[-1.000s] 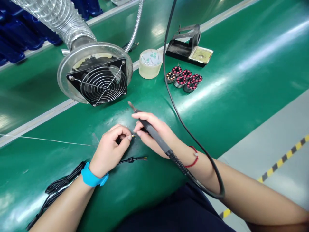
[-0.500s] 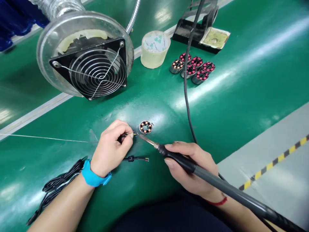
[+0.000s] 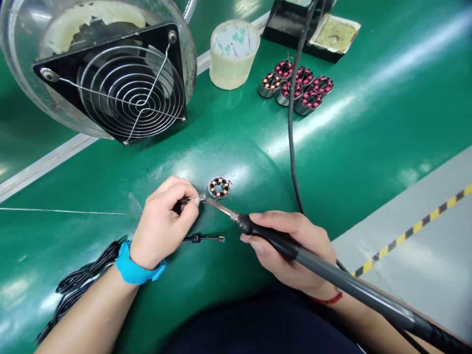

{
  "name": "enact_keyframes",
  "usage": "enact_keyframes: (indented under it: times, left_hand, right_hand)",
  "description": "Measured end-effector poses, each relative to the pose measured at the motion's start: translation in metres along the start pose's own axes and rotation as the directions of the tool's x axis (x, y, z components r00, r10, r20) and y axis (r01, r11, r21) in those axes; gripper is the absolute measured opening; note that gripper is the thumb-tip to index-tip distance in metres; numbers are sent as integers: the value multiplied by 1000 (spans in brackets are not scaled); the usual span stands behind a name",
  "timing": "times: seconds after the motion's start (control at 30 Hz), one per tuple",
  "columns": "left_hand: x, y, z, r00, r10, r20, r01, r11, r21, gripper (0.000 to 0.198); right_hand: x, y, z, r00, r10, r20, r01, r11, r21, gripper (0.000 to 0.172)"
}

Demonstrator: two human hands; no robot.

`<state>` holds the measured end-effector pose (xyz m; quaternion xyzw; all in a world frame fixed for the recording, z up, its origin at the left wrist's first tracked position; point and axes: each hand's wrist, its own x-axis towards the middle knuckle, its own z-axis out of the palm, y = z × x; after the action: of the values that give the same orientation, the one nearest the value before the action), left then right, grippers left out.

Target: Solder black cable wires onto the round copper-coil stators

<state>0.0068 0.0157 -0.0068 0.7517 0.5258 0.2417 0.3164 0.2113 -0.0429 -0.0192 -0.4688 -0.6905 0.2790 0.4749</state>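
Note:
My left hand (image 3: 164, 223) pinches the stripped end of a thin black wire (image 3: 183, 201) on the green bench mat, its tip just left of a small round coil stator (image 3: 219, 187). In my right hand (image 3: 291, 246) I grip a black soldering iron (image 3: 280, 244) like a pen. The iron's metal tip touches the wire end beside my left fingertips. A second black wire (image 3: 204, 238) with bare ends lies just below my left hand. A blue band is on my left wrist and a red string on my right.
A fume extractor fan (image 3: 121, 88) with a wire grille stands at the back left. A tape roll (image 3: 232, 54), several red-wound stators (image 3: 298, 88) and the iron stand with sponge (image 3: 324, 32) sit behind. The iron's cable (image 3: 291, 137) crosses the mat. Black wires (image 3: 81, 285) bundle at the left. A thin solder wire (image 3: 66, 211) stretches leftward.
My right hand turned the iron around from a loose hold near the wire and now points its tip at the wire end. The stator came into view. The view has closed in on the bench.

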Motion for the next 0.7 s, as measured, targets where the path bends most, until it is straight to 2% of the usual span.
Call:
enact_keyframes:
  times: [0.37, 0.53, 0.7]
  left_hand:
    - [1, -2, 0, 1000, 1, -18, -1, 1000, -14, 13]
    - [1, -3, 0, 1000, 1, -14, -1, 1000, -16, 13]
    - [1, -2, -1, 1000, 6, -14, -7, 1000, -12, 14]
  right_hand:
    - [-4, 1, 0, 998, 64, 14, -64, 998, 26, 20]
    - [-1, 4, -1, 999, 19, -35, -18, 999, 39, 24]
    - [10, 2, -2, 999, -16, 46, 17, 1000, -7, 28]
